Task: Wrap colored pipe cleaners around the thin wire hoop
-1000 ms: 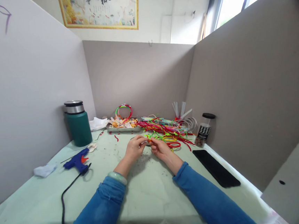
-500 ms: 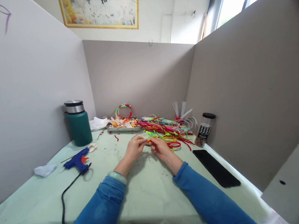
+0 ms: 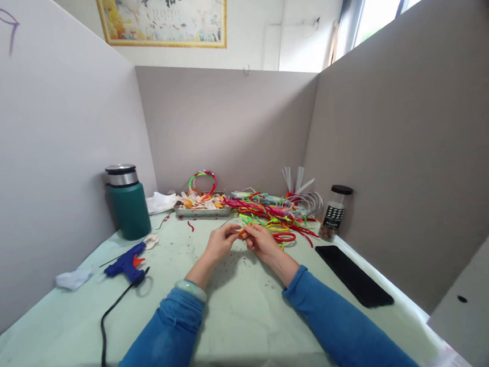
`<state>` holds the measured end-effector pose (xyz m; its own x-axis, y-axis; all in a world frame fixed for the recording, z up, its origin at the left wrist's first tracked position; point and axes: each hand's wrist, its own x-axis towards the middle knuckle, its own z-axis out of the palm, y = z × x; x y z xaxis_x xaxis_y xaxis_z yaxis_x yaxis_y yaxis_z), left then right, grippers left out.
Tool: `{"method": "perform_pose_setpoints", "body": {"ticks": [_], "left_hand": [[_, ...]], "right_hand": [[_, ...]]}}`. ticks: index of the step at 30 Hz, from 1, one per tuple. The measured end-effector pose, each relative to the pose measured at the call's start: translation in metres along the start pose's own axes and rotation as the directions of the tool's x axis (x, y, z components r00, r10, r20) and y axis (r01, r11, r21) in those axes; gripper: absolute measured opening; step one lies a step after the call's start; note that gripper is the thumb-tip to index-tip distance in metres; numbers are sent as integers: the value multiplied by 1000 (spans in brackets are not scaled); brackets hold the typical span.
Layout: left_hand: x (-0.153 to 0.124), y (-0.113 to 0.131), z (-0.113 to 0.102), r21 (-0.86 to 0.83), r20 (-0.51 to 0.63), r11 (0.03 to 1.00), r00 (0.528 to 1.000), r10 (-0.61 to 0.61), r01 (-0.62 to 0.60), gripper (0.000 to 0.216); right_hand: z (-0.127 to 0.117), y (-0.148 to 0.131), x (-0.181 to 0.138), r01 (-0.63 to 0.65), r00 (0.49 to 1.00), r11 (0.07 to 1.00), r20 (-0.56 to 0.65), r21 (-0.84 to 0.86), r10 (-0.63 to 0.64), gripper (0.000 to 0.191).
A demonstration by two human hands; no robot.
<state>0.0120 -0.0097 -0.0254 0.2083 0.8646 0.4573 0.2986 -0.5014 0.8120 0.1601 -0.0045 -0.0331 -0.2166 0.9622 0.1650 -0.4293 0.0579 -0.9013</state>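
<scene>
My left hand and my right hand meet over the middle of the pale green table, fingers pinched together. Between the fingertips sits a small orange piece, held by both hands; it looks like a bit of fuzzy wire, too small to make out further. Just beyond the hands lies a tangled pile of red, green and yellow wires. A jade bangle circles my left wrist, and both arms wear blue sleeves.
A blue glue gun with a black cord lies at the left, near a green flask and a crumpled tissue. A metal tray of scraps stands at the back. A black phone and a dark-lidded jar are at right. Partitions enclose the table.
The two hands have closed in slightly on each other and the orange piece has shifted a little between the fingertips. Nothing else has moved.
</scene>
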Motion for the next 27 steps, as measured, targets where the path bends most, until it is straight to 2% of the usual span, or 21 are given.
{"method": "perform_pose_setpoints", "body": {"ticks": [4,7,12,18,27], "left_hand": [[3,-6,0,-61,26,998,1000,10,-9,26],[2,-7,0,-43,35,998,998,50,-48,26],[-2,-5,1,199,7,974,994,113,-112,30],[-6,-1,-1,476,-40,855,967,253,-204,12],[-9,2,-3,566,-25,798,964,264,-204,6]], "right_hand": [[1,-1,0,-27,1000,999,8,17,27,26],[1,-1,1,-56,998,997,2,45,56,24],[-2,-2,1,-116,993,985,-20,129,120,21],[1,-3,-2,-169,985,973,-7,158,172,21],[1,-2,-1,-168,986,973,17,156,167,19]]}}
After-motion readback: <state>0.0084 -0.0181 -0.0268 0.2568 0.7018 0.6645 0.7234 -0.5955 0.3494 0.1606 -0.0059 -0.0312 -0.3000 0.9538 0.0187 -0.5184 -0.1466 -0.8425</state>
